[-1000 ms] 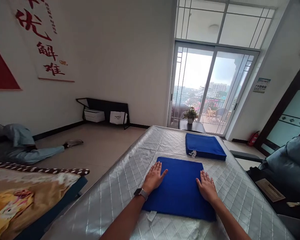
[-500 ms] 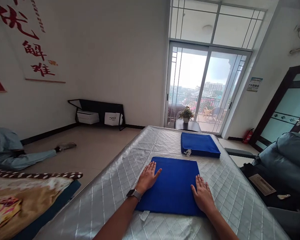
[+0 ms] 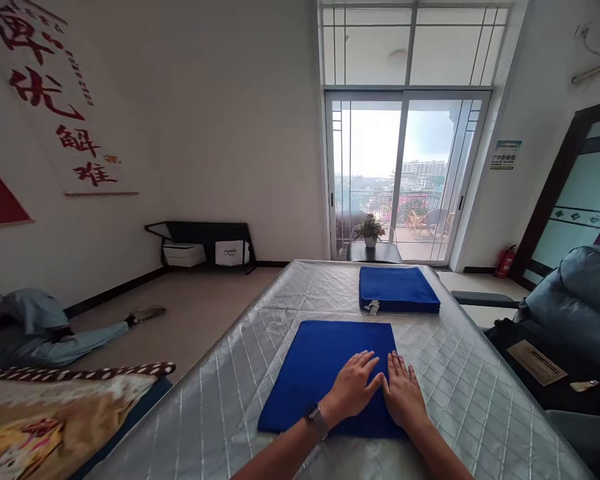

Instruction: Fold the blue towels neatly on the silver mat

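A folded blue cloth [image 3: 315,373] lies flat on the silver quilted surface [image 3: 230,400] in front of me. My left hand [image 3: 354,388], with a watch on the wrist, rests open and flat on the cloth's right part. My right hand [image 3: 403,397] lies open and flat beside it at the cloth's right edge, thumbs nearly touching. Farther away on the same surface sits a stack of folded blue cloths [image 3: 397,289] with a white tag at its near left corner.
A person [image 3: 45,330] lies on the floor at the left. A patterned blanket [image 3: 55,420] covers a bed at lower left. A dark sofa [image 3: 575,313] stands at the right. A potted plant [image 3: 370,231] sits on a small table before the glass doors.
My left hand slid from the cloth's left edge across to the right, ending beside my right hand. The view also turned slightly.
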`<state>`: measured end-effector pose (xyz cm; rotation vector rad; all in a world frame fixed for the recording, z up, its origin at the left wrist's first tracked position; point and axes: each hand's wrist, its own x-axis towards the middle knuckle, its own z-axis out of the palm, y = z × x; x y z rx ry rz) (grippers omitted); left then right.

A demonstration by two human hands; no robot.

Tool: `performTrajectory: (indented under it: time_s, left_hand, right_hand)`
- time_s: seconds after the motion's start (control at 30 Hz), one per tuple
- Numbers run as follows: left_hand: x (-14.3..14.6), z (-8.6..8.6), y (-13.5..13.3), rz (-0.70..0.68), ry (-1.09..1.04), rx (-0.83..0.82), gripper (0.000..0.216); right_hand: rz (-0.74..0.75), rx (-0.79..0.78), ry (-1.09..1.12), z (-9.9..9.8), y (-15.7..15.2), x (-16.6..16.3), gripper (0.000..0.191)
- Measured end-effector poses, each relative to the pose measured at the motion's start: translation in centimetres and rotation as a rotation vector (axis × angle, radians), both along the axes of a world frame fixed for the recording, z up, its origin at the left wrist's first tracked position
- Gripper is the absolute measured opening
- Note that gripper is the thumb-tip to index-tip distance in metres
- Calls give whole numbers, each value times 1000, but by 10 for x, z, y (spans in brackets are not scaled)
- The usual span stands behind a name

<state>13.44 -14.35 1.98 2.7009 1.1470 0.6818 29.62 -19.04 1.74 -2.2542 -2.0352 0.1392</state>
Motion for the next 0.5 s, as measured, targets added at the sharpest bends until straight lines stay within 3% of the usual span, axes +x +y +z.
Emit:
performTrajectory:
  time_s: [0.1, 0.2, 0.3, 0.5]
  left_hand:
    - [20, -6, -7, -19, 24, -8, 60]
    - [8, -8, -4, 6, 84, -29, 65]
    - [-30, -9, 3, 83, 140, -43, 70]
    - [-134, -18, 10, 306, 225, -98, 73]
  right_hand:
    - [19, 11, -15, -1, -1, 2, 65]
    - [12, 21, 3, -1, -1, 2, 67]
    - [-2, 36, 28, -1, 0, 1, 70]
    - [-6, 41, 27, -4, 2, 1, 69]
